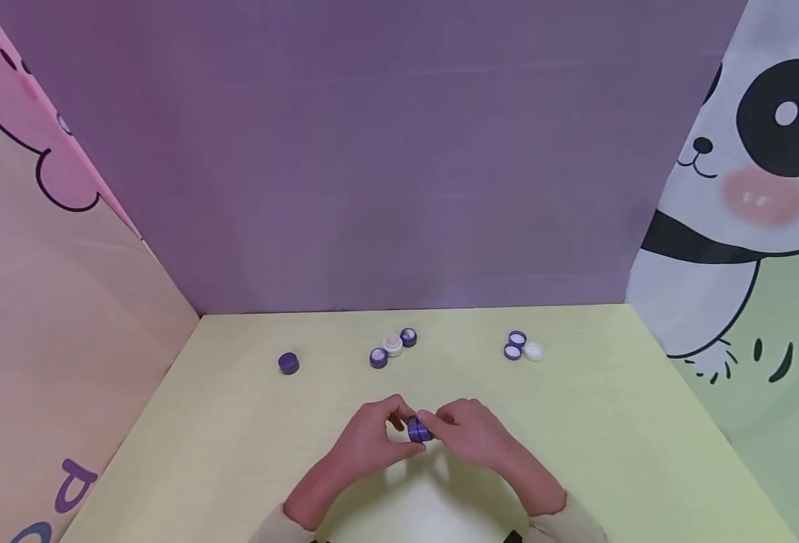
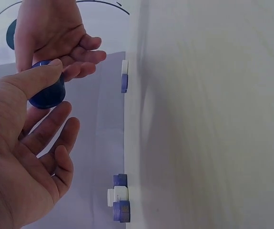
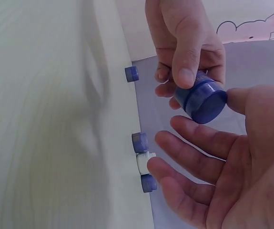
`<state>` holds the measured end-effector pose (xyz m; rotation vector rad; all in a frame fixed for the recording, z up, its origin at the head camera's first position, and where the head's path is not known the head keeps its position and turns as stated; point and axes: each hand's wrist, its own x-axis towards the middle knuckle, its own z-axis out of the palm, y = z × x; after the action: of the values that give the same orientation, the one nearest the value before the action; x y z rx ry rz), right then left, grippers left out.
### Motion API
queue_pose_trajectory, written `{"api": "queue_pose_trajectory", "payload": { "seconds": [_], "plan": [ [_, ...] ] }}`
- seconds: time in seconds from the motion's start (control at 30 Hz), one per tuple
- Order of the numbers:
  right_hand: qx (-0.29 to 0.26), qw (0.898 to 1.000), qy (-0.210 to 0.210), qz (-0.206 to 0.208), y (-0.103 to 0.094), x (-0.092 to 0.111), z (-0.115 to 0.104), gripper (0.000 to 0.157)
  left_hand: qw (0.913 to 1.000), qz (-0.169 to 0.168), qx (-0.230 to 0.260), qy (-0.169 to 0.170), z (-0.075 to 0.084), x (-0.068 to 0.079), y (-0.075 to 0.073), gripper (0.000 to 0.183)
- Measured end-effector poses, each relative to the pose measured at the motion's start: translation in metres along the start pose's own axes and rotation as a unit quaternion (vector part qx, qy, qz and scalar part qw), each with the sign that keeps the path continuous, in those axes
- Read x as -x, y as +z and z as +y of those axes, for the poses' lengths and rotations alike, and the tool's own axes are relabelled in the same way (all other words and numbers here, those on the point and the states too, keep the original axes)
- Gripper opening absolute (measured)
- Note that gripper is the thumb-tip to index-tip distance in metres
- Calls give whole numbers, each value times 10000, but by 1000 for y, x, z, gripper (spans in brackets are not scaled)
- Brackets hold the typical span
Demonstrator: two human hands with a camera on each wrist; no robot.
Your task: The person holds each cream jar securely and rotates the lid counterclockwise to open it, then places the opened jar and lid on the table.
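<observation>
A small round purple-blue jar (image 1: 420, 429) with a cap-like end is between both hands, above the table. My left hand (image 1: 376, 436) grips its body, the thumb lying across its side in the right wrist view. My right hand (image 1: 470, 431) is at the capped end (image 3: 208, 106); its thumb touches the rim and the index finger lies just below. The right hand's other fingers are spread loosely. In the left wrist view the jar (image 2: 48, 93) partly hides the right thumb.
A purple jar (image 1: 289, 363) stands at the table's left. Two uncapped purple jars, one marked here (image 1: 378, 357), flank a white jar (image 1: 393, 345) at the back middle. Farther right lie two purple lids (image 1: 512, 351) and a white lid (image 1: 534, 351). Printed panels surround the table.
</observation>
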<state>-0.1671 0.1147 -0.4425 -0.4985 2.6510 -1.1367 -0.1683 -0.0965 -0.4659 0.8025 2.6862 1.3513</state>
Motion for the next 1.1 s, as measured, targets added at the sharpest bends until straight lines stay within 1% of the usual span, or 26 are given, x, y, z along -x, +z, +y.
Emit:
{"api": "queue_pose_trajectory", "payload": {
  "seconds": [0.1,0.23,0.37,0.47,0.57,0.6,0.77,0.93,1.1],
  "plan": [
    [-144,9999,-87,4,-2,-1,-1,46,10000,26,-29,15,0,-2,-1,32],
    [-398,9989,-233,-50,-1,-1,1,31,9999,97,-42,33,-1,-1,-1,32],
    [-690,9968,-391,-83,3,1,5,21,9999,36,-83,44,-3,2,0,31],
    [-819,9952,-519,-89,3,1,5,21,9998,76,-143,73,-3,1,-1,31],
    [-797,9947,-652,-42,1,-1,2,22,9997,130,-204,99,-2,1,-3,31],
    [-786,9945,-692,-33,1,-2,1,23,9996,138,-231,61,-2,1,-4,31],
    [-718,9947,-738,-26,-3,-2,-1,29,9996,-2,-276,12,-1,-1,-4,31],
    [-507,9973,-509,-130,-7,2,-1,40,9999,-31,-124,-21,-1,-2,-1,30],
    [-173,9997,-115,-141,-9,5,-1,40,9999,-82,-115,-50,-2,-3,-1,30]
  ]
}}
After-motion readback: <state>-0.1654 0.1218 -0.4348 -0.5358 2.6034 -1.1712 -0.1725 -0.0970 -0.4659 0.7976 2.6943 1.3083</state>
